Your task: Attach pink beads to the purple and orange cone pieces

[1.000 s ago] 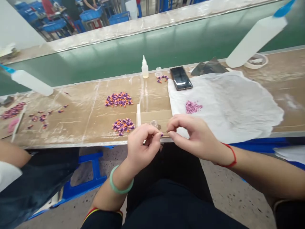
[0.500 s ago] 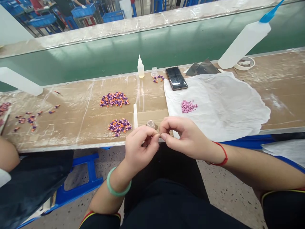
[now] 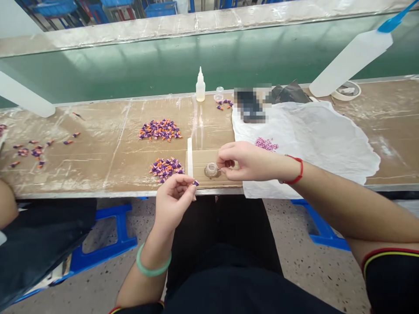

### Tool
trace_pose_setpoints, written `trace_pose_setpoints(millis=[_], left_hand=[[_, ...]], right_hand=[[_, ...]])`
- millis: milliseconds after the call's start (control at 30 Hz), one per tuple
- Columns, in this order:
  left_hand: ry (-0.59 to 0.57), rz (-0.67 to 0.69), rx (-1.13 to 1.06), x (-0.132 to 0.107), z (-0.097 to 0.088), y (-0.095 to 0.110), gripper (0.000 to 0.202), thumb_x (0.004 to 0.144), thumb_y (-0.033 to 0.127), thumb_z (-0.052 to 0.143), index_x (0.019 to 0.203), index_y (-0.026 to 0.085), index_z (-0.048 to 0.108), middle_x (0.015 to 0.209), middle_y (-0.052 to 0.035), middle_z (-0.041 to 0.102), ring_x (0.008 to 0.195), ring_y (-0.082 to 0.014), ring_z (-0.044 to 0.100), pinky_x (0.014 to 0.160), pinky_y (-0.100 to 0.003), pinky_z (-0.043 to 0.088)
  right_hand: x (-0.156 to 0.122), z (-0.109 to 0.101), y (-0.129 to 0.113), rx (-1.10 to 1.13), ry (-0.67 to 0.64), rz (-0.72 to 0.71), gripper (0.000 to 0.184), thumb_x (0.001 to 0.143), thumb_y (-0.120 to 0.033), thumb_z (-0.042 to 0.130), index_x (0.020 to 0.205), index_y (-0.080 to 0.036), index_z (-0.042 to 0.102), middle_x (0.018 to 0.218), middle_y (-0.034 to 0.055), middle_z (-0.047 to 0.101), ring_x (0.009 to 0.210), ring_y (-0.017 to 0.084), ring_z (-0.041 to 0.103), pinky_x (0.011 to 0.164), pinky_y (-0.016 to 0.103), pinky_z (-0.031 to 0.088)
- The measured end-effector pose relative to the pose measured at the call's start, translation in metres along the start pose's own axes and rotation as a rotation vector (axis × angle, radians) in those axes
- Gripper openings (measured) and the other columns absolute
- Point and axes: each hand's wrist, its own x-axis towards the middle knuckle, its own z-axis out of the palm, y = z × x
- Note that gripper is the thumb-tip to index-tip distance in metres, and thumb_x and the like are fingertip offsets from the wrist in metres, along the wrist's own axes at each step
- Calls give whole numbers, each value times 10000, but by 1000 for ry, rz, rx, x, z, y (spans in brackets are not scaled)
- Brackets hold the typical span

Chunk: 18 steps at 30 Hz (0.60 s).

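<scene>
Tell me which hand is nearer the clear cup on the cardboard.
Right. The right hand has fingertips at the right edge of the clear cup; the left hand is below-left of it, pinching a purple piece.

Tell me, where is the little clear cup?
In the head view, the little clear cup sits centre-frame at the fingertips of the right hand, right of the white stick and the nearer bead pile.

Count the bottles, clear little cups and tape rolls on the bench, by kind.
Big white squeeze bottles: 2
Small glue bottle: 1
Clear little cups: 2
White tape roll: 1
Total: 6
</scene>
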Motion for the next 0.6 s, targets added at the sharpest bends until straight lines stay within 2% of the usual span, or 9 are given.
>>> trace_pose_setpoints(millis=[100,233,467,600], left_hand=[[-12,-70,-13,-1,-2,-6,197,718,202,784,896,152,716,698,-4,706,530,-107,652,535,-200,557],[-91,-114,6,0,-4,-12,136,754,243,777,841,142,751,702,-43,728,572,-126,669,492,-184,525],[-157,-125,-19,0,-3,-18,149,797,267,773,847,140,714,623,-15,666,524,-109,627,441,-160,485],[-163,-158,-61,0,-2,-17,182,793,286,781,833,145,672,608,4,641,504,-103,625,428,-152,475]], right_hand=[[15,1,11,-169,-152,64,196,766,-121,564,650,-204,429,647,-16,489,640,133,440,621,267,330],[29,4,14,-325,-288,107,257,770,-115,588,626,-210,398,636,-12,467,634,142,409,617,285,306],[35,4,12,-331,-296,70,361,738,-103,597,552,-228,314,574,-18,404,592,143,351,599,305,270],[36,4,13,-363,-313,57,363,739,-103,597,549,-225,313,574,-13,419,594,140,352,597,304,281]])
